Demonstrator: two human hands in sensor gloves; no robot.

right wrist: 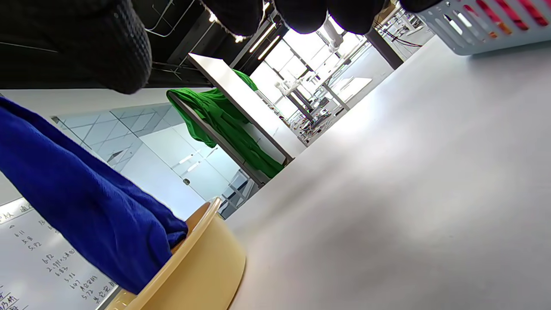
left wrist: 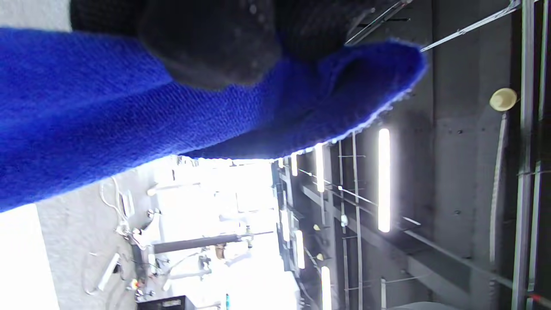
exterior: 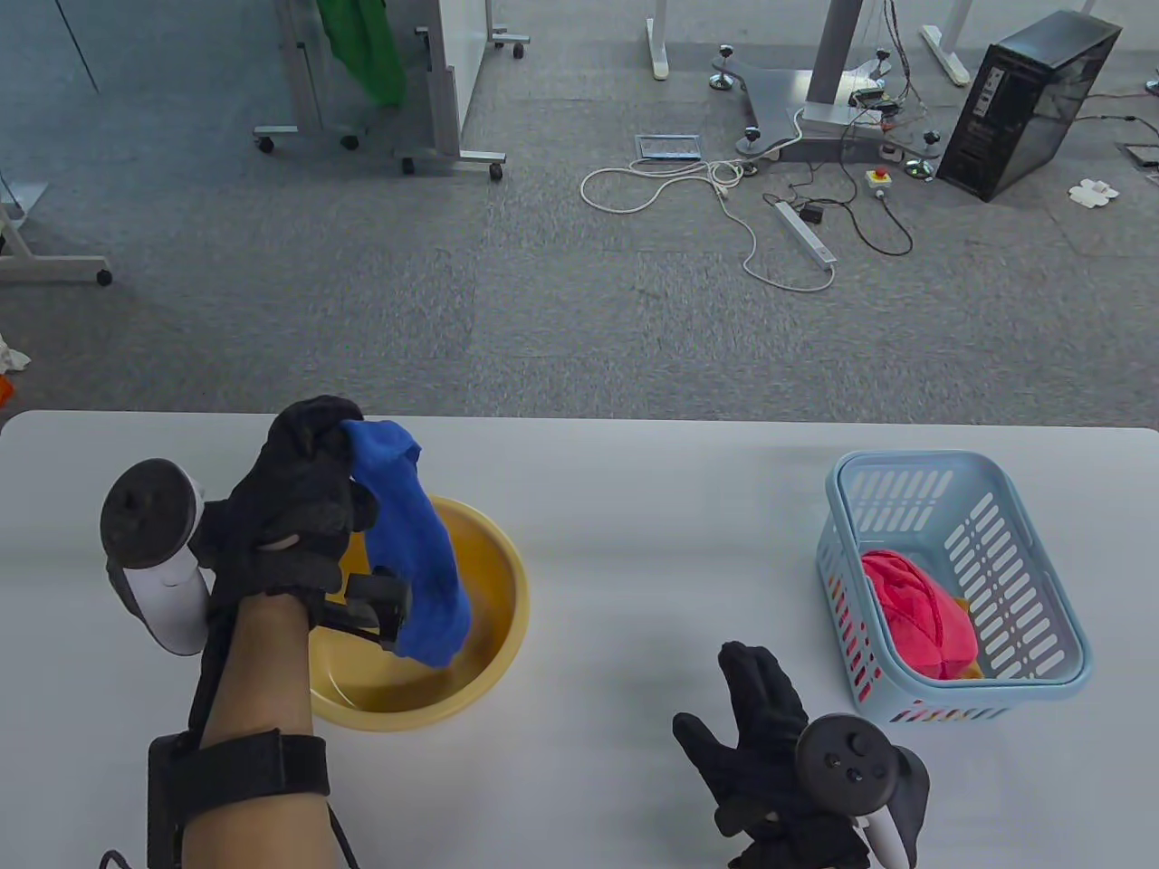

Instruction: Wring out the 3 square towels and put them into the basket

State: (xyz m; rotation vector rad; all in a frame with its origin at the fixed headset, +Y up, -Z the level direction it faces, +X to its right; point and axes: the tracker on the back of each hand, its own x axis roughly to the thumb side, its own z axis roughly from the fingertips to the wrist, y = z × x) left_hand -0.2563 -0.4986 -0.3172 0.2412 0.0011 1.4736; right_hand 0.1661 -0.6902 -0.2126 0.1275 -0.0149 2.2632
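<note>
Blue towel (exterior: 412, 543) (pinched by left hand (exterior: 294, 507)) hangs over yellow basin (exterior: 493, 625).

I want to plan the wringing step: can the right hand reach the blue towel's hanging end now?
Probably yes. The right hand is open, holds nothing, and only bare table lies between it and the blue towel hanging over the yellow basin.

Black knit gloves (exterior: 290, 507), grey-white trackers (exterior: 149, 552), black forearm strap (exterior: 263, 765).
</note>
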